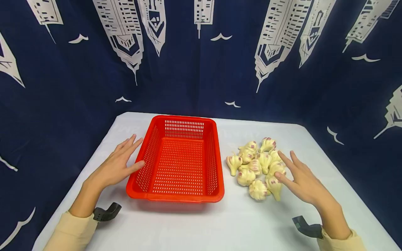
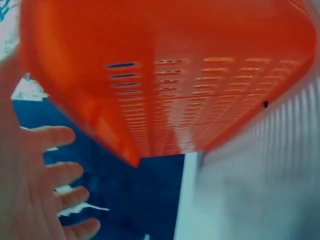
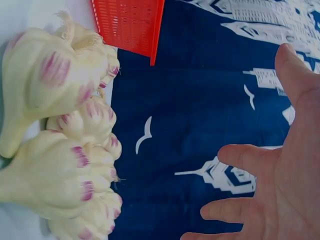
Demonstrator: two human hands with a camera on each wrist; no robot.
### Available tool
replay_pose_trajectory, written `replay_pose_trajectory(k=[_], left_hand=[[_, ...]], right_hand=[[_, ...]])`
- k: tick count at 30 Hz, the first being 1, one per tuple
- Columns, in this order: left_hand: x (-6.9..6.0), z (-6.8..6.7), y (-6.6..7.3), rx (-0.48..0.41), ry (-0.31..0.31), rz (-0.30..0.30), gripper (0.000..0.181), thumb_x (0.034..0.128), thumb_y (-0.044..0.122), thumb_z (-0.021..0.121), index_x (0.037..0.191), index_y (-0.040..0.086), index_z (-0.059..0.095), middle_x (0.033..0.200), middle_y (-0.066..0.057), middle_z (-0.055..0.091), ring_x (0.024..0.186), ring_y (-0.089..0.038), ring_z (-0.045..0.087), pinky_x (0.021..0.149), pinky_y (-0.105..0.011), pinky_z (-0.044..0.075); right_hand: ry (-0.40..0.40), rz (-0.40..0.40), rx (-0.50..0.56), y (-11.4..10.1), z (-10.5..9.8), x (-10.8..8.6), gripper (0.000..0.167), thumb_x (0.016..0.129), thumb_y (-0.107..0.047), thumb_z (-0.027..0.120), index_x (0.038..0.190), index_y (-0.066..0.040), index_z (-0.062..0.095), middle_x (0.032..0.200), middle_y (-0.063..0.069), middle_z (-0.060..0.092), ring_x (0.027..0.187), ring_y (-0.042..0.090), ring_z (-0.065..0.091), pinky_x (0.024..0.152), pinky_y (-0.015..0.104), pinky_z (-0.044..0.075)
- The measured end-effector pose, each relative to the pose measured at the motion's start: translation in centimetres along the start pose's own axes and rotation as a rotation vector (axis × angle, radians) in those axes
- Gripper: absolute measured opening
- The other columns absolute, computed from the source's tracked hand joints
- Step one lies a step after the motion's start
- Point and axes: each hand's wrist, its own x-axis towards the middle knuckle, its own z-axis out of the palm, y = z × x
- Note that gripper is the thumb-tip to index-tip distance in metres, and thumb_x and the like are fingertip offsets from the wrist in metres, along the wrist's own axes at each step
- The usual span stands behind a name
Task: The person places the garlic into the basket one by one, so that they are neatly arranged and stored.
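A red plastic basket (image 1: 179,197) with slotted walls stands in the middle of the white table. My left hand (image 1: 114,167) is at its left side, fingers extended, thumb by the rim; whether it touches the rim I cannot tell. In the left wrist view the same hand (image 2: 45,185) appears beside the basket's outer wall (image 2: 175,95). To the right of the basket lies a pile of garlic bulbs (image 1: 258,190), whitish with purple streaks. Beside the pile my right hand (image 1: 303,181) is held with spread fingers and nothing in it. Large garlic bulbs (image 3: 55,170) fill the left of the right wrist view.
The table (image 1: 150,230) has a white cover and reaches back to a dark blue cloth (image 1: 188,83) printed with white buildings and birds. Each wrist wears a black band mount (image 1: 106,212).
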Motion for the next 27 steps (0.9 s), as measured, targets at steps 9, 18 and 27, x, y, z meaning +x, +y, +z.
replay_pose_trajectory(k=[9,18,27], left_hand=[[2.4,3.0,-2.0,-0.235,0.138,0.156,0.068,0.0915,0.023,0.061,0.153,0.005,0.036,0.161,-0.016,0.024,0.132,-0.036,0.033,0.100,-0.067,0.031],[2.6,5.0,-3.3,-0.438,0.286,0.293,0.064,0.0851,0.013,0.050,0.147,-0.002,0.043,0.156,-0.019,0.033,0.126,-0.024,0.038,0.092,-0.036,0.035],[2.5,6.5,-4.7,-0.494,0.386,0.363,0.058,0.0819,0.008,0.051,0.137,-0.010,0.051,0.147,-0.025,0.044,0.141,-0.019,0.037,0.112,-0.022,0.026]], right_hand=[[0.045,0.015,0.170,0.8,1.2,-0.8,0.072,0.101,-0.040,0.048,0.159,-0.012,0.015,0.156,0.038,0.005,0.133,0.067,0.012,0.097,0.081,0.011],[0.102,0.025,0.240,0.9,2.8,-2.0,0.068,0.103,-0.034,0.047,0.159,-0.010,0.018,0.158,0.034,0.010,0.139,0.060,0.013,0.097,0.081,0.014],[0.098,0.069,0.249,1.0,4.0,-2.6,0.067,0.103,-0.035,0.046,0.159,-0.010,0.018,0.157,0.034,0.013,0.139,0.058,0.014,0.098,0.080,0.017]])
